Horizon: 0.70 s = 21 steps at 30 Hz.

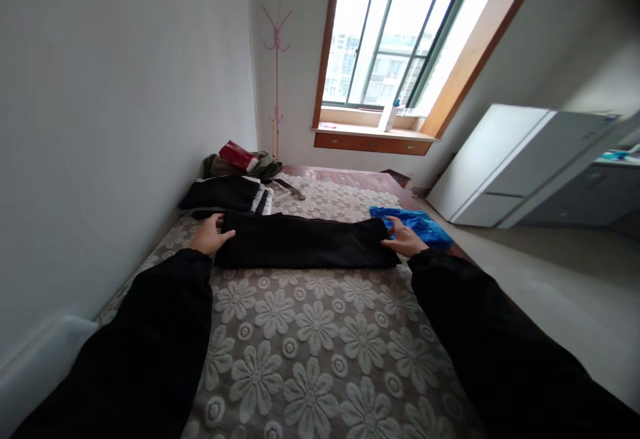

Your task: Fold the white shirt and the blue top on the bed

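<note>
A black folded garment [305, 242] lies as a long flat strip across the flower-patterned cloth [315, 332]; its exact kind does not show. My left hand [211, 234] pinches its left end between thumb and fingers. At the opposite end my right hand [403, 237] grips the upper right corner the same way. Just behind my left hand sits a stack of folded black and white clothes [225, 193]. A crumpled blue plastic bag [417, 224] lies behind and to the right of my right hand.
A red packet [239, 156] rests on an olive-green bag [270, 167] beyond the stack. The wall [125, 92] borders the left side. A pink coat stand [277, 79] is in the far corner. A white fridge [505, 159] stands at the right, past the table's edge.
</note>
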{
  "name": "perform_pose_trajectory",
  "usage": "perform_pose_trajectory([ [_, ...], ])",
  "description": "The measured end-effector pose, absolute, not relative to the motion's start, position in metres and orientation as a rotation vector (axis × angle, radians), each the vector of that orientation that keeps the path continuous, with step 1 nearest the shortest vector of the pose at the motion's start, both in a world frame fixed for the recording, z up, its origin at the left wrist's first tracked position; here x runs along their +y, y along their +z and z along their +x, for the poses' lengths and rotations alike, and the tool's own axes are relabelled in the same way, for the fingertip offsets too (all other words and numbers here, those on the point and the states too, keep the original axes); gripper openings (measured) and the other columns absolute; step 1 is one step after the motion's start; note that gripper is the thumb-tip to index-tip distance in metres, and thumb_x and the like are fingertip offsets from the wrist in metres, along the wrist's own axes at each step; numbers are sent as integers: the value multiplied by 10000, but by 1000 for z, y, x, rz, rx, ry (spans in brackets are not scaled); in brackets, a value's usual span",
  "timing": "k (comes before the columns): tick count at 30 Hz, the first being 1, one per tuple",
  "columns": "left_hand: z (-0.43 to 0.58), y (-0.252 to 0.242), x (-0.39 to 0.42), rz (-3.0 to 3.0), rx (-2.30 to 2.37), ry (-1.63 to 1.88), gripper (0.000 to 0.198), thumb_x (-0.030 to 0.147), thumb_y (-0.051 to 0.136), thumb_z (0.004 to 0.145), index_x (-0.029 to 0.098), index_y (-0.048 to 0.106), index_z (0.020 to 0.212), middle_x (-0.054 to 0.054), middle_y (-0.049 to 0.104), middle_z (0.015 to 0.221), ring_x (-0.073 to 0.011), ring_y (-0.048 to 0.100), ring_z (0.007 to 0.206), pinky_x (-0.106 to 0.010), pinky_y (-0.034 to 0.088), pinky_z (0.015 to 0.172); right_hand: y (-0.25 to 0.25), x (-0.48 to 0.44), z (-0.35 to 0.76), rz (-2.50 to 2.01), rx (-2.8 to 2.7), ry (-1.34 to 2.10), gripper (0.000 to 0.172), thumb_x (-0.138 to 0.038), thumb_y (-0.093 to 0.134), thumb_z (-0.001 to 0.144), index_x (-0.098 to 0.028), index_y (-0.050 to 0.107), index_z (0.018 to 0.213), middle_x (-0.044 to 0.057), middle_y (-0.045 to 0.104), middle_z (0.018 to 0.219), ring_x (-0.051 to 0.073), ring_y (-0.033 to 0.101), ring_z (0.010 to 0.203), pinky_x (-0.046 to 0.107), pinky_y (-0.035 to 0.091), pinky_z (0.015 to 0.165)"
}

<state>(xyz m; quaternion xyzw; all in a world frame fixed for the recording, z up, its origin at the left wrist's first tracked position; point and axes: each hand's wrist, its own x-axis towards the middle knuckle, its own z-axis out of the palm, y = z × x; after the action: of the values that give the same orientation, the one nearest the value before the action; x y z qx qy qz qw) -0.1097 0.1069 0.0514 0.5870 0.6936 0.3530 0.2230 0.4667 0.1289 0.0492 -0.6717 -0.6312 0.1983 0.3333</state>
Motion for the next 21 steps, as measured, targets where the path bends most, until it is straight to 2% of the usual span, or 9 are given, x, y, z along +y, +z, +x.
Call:
perform_pose_trajectory([
  [2, -108, 49, 109, 1736, 2006, 889, 771, 265, 756, 814, 98, 539, 1534, -230, 695, 1462, -373, 693, 1333, -515, 494, 1223, 48, 135, 465, -1783, -1855, 302, 739, -184, 785, 778, -164, 612, 1497, 191, 679, 1426, 395, 618, 1408, 534, 431, 1283],
  [3, -107, 50, 111, 1804, 2033, 851, 789, 270, 727, 834, 115, 507, 1575, -223, 645, 1536, -365, 659, 1387, -510, 468, 1253, 47, 139, 463, -1786, -1978, 200, 672, -213, 742, 859, -162, 610, 1516, 189, 643, 1487, 375, 587, 1447, 502, 402, 1305],
  [5, -103, 52, 118, 1947, 2053, 761, 720, 299, 667, 883, 167, 531, 1578, -176, 572, 1630, -339, 585, 1480, -470, 417, 1303, 43, 150, 457, -1786, -2184, 62, 502, -258, 637, 986, -171, 660, 1480, 170, 642, 1504, 333, 598, 1436, 439, 425, 1287],
  [6, -102, 53, 122, 2010, 2051, 701, 644, 319, 641, 905, 190, 585, 1534, -152, 585, 1622, -330, 576, 1488, -452, 414, 1307, 40, 157, 454, -1793, -2246, 51, 445, -262, 614, 1008, -186, 697, 1439, 155, 665, 1482, 323, 616, 1412, 425, 452, 1263],
  [8, -99, 53, 131, 2095, 2048, 559, 503, 355, 618, 921, 212, 700, 1396, -134, 677, 1505, -340, 632, 1417, -450, 464, 1266, 33, 172, 446, -1826, -2303, 82, 392, -249, 637, 990, -222, 756, 1363, 129, 699, 1445, 329, 643, 1374, 432, 498, 1213],
  [10, -99, 49, 140, 2140, 2060, 437, 442, 371, 620, 913, 213, 753, 1304, -143, 729, 1395, -360, 684, 1330, -460, 519, 1204, 28, 187, 441, -1864, -2351, 84, 391, -241, 683, 945, -243, 782, 1324, 119, 719, 1407, 344, 663, 1335, 445, 540, 1152],
  [15, -103, 35, 151, 2204, 2105, 335, 487, 347, 575, 914, 196, 756, 1340, -162, 694, 1403, -347, 688, 1332, -417, 526, 1191, 26, 208, 445, -1822, -2427, 55, 342, -246, 735, 875, -240, 826, 1204, 114, 729, 1241, 318, 699, 1202, 415, 558, 1099],
  [18, -104, 36, 154, 2219, 2104, 333, 461, 321, 591, 874, 203, 785, 1276, -151, 695, 1394, -341, 693, 1328, -404, 533, 1188, 28, 205, 451, -1733, -2436, 17, 275, -257, 725, 872, -232, 826, 1126, 117, 703, 1268, 321, 676, 1219, 422, 532, 1130],
  [21, -102, 42, 157, 2209, 2106, 348, 443, 293, 643, 793, 199, 794, 1199, -141, 744, 1300, -355, 719, 1255, -436, 565, 1146, 28, 198, 456, -1681, -2402, -10, 205, -251, 706, 857, -214, 796, 1037, 137, 703, 1270, 351, 650, 1245, 463, 522, 1126],
])
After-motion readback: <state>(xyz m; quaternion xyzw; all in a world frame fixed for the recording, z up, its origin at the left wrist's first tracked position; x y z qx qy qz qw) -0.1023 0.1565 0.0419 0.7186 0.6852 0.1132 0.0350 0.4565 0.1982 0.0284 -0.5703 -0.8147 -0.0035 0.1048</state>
